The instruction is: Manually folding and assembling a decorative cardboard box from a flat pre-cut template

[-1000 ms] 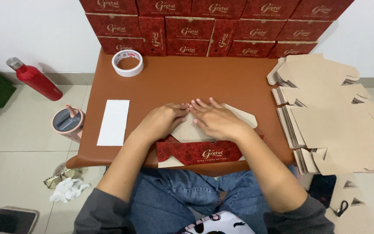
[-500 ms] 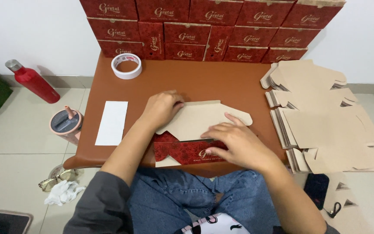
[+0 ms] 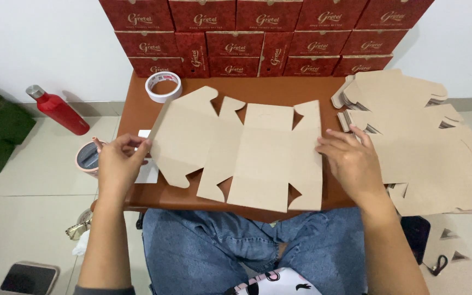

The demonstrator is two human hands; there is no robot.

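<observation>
A flat die-cut cardboard box blank [image 3: 247,150] lies spread open, brown side up, across the small brown table [image 3: 137,109]. My left hand [image 3: 118,164] pinches its left flap at the edge. My right hand [image 3: 353,164] rests with fingers spread on its right edge. Both hands sit at opposite ends of the sheet, above my lap in blue jeans.
Red printed boxes [image 3: 258,33] are stacked along the wall behind the table. A tape roll [image 3: 163,86] lies at the table's back left. A pile of flat cardboard blanks [image 3: 422,136] sits to the right. A red bottle [image 3: 57,109], a cup [image 3: 87,157] and a phone [image 3: 28,277] are on the left.
The folded blank, red side showing, has been opened out flat with its brown side up. My hands moved apart from the middle to its left and right edges.
</observation>
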